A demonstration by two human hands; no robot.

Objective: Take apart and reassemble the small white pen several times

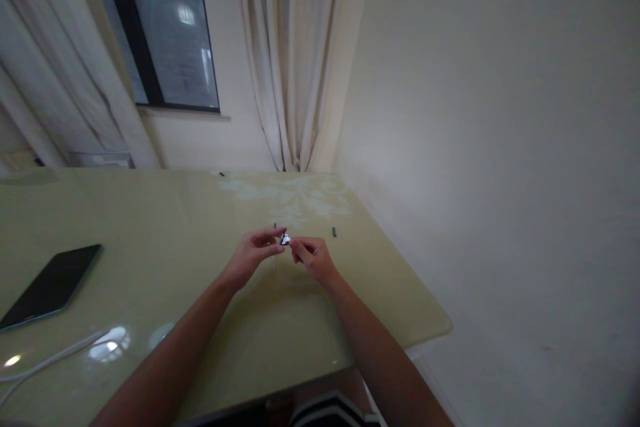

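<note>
Between my two hands, just above the table, is a small shiny metallic piece (285, 239) with dark parts; it is too small to name. My left hand (253, 252) pinches it from the left with thumb and fingers. From the right, the fingertips of my right hand (313, 257) are closed at its edge, and what exactly they grip is hidden. A small dark oblong piece (335, 232) lies on the table to the right of my hands. Just behind my left fingertips stands another tiny dark piece (275, 225), partly hidden.
The glossy pale green table (165, 227) has a rounded right corner near the wall (500, 147). A dark tablet (53, 283) lies at the left, with a white cable (55, 357) in front of it. One tiny black item (222, 174) sits at the far edge, below the curtains (290, 60).
</note>
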